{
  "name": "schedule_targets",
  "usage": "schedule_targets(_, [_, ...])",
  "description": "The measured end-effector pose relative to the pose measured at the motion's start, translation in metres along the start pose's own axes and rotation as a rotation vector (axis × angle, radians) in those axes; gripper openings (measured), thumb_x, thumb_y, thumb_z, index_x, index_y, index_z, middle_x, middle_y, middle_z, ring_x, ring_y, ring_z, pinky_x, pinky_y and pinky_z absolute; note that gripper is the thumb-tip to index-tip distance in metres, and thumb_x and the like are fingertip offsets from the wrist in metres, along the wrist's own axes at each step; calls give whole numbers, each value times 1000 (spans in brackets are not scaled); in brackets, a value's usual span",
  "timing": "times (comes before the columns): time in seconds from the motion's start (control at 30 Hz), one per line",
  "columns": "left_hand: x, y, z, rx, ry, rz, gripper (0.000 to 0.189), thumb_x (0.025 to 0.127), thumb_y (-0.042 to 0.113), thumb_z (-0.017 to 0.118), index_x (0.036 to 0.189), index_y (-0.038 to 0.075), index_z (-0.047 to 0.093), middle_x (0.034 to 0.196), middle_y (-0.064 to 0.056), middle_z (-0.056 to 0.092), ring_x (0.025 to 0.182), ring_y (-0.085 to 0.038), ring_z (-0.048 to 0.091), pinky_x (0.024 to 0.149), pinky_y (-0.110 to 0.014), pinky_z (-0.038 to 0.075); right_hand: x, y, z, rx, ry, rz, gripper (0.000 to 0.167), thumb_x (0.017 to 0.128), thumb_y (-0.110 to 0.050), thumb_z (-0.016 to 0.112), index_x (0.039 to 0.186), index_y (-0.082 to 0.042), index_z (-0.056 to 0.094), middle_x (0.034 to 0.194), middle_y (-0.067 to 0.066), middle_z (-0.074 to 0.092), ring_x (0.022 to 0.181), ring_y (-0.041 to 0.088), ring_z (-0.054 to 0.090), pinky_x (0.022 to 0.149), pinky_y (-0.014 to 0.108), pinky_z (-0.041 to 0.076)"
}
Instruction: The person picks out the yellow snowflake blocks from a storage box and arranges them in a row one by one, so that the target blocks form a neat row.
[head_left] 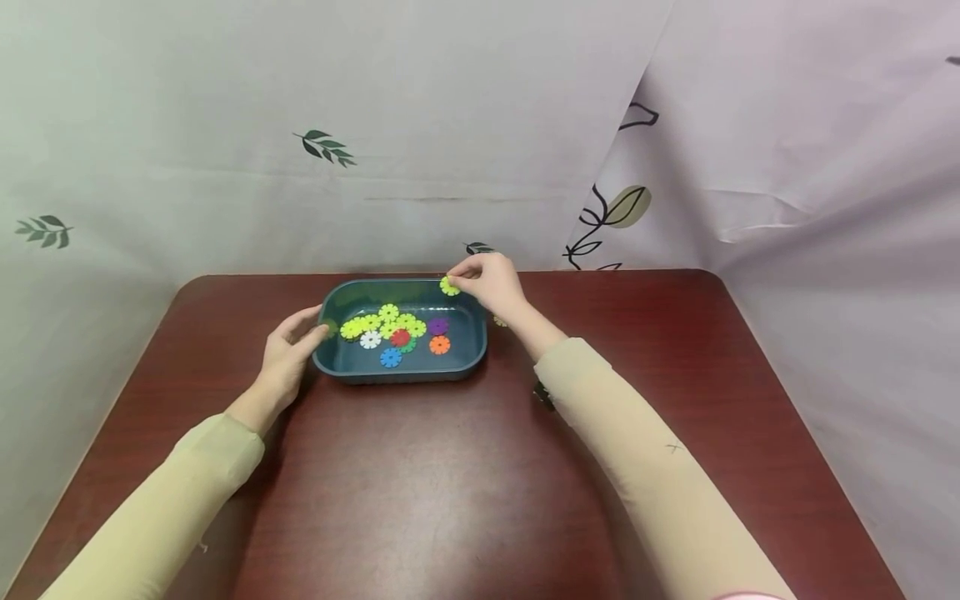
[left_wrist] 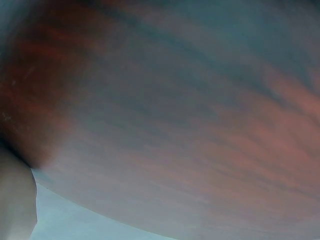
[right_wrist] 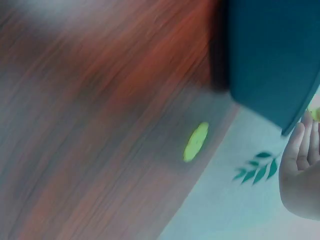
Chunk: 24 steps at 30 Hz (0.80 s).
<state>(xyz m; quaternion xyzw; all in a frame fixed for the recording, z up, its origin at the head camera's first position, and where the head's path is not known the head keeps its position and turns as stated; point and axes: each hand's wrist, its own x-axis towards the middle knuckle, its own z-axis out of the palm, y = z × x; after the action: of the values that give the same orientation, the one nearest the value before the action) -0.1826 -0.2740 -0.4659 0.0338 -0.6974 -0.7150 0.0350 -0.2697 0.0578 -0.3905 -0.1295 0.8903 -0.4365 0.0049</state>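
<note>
My right hand (head_left: 491,283) pinches a yellow notched plastic disc (head_left: 450,286) between thumb and fingertips, over the far right rim of a dark blue tray (head_left: 405,373). At the tray's left end my left hand (head_left: 285,358) grips the rim, thumb on top and fingers along the outside. Inside the tray lie several yellow discs (head_left: 388,312), with a white disc (head_left: 371,340), a blue disc (head_left: 391,357), a red disc (head_left: 401,337), a purple disc (head_left: 438,326) and an orange disc (head_left: 439,344). A green disc (head_left: 408,345) is partly hidden under the red one.
Another yellow disc (right_wrist: 196,142) lies on the table beside the tray's right end, mostly hidden by my right wrist in the head view. The reddish-brown table (head_left: 420,483) ends at a pale leaf-print cloth (head_left: 420,150) behind. The left wrist view is blurred.
</note>
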Motion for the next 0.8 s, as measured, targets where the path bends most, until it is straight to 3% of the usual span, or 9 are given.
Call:
schedule_targets(0.27, [0,-1,-1,-9,-10,-3,32,104,8,68,133,24,69,122,20,63,104,8,64,87,-8,54,-4,25,-26,46,55,58,16,98,-16,79,108,-4,83,107,16,82,94,29,77,82,36,61])
schedule_targets(0.47, [1,-2,-1,-26,-10,3,36,103,6,68,137,18,68,121,21,64,102,9,64,86,-8,55,-8,48,-40,22,47,94,18,98,-17,78,108,-3,83,108,17,81,96,30,76,84,37,60])
schedule_targets(0.8, [-1,-1,-1,-26,-7,-5,31,104,9,68,129,27,71,123,20,63,105,7,63,88,-8,54,-17,75,-51,-59,0,155,18,98,-18,78,107,-3,83,105,16,81,99,29,73,82,32,55])
